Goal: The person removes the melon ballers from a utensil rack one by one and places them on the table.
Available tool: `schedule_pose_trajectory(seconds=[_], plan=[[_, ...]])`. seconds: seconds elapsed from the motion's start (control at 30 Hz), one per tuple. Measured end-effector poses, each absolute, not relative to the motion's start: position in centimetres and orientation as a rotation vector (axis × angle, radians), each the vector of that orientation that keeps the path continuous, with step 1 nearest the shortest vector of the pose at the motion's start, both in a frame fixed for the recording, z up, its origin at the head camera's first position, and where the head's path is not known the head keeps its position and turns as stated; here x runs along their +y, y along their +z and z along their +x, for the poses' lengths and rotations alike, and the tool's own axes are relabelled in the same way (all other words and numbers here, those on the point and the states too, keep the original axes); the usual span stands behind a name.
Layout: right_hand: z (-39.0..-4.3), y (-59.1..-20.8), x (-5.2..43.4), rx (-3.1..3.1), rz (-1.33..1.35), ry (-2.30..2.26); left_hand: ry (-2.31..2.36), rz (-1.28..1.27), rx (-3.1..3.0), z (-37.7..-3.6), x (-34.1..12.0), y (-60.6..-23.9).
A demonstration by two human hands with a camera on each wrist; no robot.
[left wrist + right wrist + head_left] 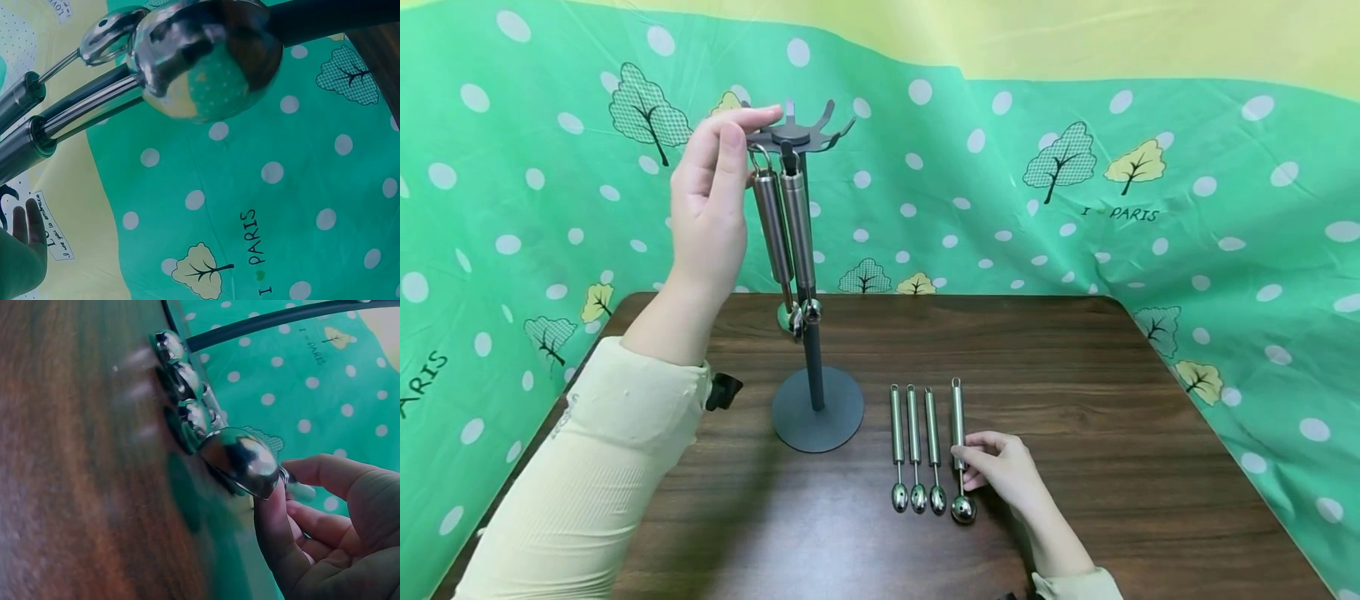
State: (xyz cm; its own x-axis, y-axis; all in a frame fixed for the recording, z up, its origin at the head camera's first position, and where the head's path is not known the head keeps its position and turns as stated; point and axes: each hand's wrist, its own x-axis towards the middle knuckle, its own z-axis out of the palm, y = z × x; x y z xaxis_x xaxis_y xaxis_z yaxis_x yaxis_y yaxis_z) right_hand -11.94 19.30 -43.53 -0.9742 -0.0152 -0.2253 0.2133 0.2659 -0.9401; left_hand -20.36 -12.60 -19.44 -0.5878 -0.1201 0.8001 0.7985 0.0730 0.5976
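Note:
A dark metal hanging stand (pixel 814 350) with curved hooks on top stands on a round base. Two steel melon ballers, one of them the nearer melon baller (pixel 797 217), hang by their loops from its left side. My left hand (pixel 711 187) is up at the hooks, its index finger stretched along the top; some of its fingers are hidden. In the left wrist view a large round scoop (pixel 206 69) hangs close to the camera. My right hand (pixel 1006 471) pinches the handle of a larger melon baller (pixel 958 425), its scoop (pixel 240 459) dome side up.
Three smaller melon ballers, including the middle one (pixel 914 442), lie side by side left of the right hand, loops pointing away. The brown wooden table (pixel 1112 400) ends at a green dotted cloth (pixel 970 208) behind and at both sides.

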Motion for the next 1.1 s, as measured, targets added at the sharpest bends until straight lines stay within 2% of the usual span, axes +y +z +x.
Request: schedule_pose_trajectory(seconds=[1.1], plan=[[-13.1,-44.7,19.0,2.5,0.287,-1.527,-1.629,-0.7,-1.648,-20.5,-12.6,-20.1]])
